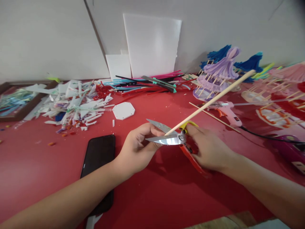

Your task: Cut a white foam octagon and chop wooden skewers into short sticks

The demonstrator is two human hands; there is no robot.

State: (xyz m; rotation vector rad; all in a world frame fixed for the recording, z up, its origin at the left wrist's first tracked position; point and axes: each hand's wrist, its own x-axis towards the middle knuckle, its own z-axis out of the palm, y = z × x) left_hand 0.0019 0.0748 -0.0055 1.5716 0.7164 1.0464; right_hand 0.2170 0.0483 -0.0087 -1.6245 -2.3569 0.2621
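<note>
My left hand [139, 148] is closed on the lower end of a pale wooden stick [212, 101], which slants up to the right. Around that end lie the parted blades of a pair of scissors [170, 140], close to my left fingertips. My right hand [209, 146] grips the scissors by their red and yellow handles. A black phone [98, 156] lies partly under my left forearm. Beyond my left hand, a white octagonal piece [123, 110] with small holes rests on the red table [152, 197].
White scraps [76, 98] are heaped at the left beside a framed tray [26, 113]. Coloured strips with a cutter [159, 83] lie at the back. A pink glue gun [230, 114] with its cord and several stick-and-fuzzy-stem models [221, 68] stand at the right.
</note>
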